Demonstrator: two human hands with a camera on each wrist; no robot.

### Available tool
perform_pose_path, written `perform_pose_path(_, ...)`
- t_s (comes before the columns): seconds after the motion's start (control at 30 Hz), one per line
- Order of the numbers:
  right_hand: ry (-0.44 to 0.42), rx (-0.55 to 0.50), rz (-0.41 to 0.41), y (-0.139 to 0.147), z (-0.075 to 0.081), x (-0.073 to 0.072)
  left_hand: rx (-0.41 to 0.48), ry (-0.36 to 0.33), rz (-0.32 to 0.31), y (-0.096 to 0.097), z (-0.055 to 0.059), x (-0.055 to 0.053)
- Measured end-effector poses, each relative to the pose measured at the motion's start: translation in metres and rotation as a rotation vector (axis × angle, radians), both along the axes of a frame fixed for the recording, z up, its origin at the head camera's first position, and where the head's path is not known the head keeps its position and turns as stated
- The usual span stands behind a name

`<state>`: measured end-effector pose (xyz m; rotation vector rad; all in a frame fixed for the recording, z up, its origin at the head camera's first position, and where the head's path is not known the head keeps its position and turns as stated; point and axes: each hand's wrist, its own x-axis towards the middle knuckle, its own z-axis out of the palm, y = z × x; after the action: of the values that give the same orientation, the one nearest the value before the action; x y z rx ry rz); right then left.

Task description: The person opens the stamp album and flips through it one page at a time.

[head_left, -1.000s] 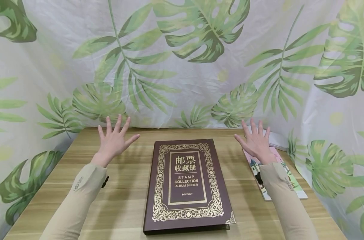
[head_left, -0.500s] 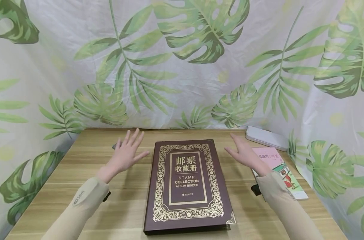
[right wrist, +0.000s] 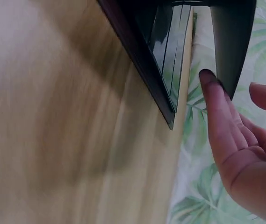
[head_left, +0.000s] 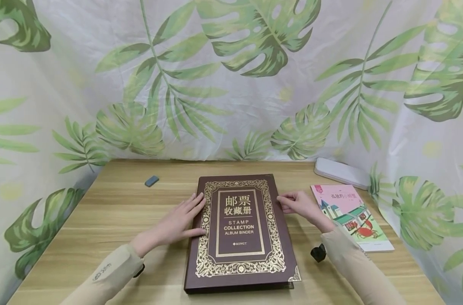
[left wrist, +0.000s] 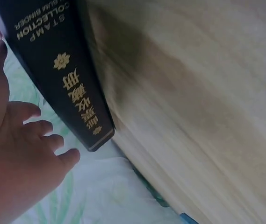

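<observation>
A dark maroon stamp album binder point(head_left: 239, 231) with gold ornament lies closed on the wooden table point(head_left: 147, 216). The left hand point(head_left: 174, 222) rests on its left edge, fingers extended, fingertips and thumb over the gold border. In the left wrist view the album's lettered spine point(left wrist: 72, 79) shows beside that hand. At the opposite edge, the right hand point(head_left: 298, 205) holds the front cover by its side. From the right wrist, fingers point(right wrist: 214, 105) reach under the cover point(right wrist: 233, 46), with the thumb on its outer side. A gap separates cover from the clear-pocketed pages point(right wrist: 168, 60).
A pink picture book point(head_left: 353, 218) with a red crab lies to the right. Behind it is a pale, rounded case point(head_left: 342, 173). A small blue block point(head_left: 152, 181) sits at the back left. Leaf-patterned cloth point(head_left: 231, 84) hangs behind the table.
Both hands have come down and inward from above the table onto the album. The left now rests on its left edge, the right grasps its right edge. The blue block is uncovered.
</observation>
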<state>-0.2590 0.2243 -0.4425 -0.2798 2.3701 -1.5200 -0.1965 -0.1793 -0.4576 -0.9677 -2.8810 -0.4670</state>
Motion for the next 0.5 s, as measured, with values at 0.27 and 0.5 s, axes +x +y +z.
perform_pose_path(0.27,-0.133,-0.197,-0.047,-0.001,0.007,0.000,0.055,-0.021,-0.039,-0.003,-0.005,0.005)
perform_pose_path(0.5,-0.110,-0.255,-0.038,-0.012,0.040,0.001,0.095,-0.158,-0.018,-0.010,0.003,0.002)
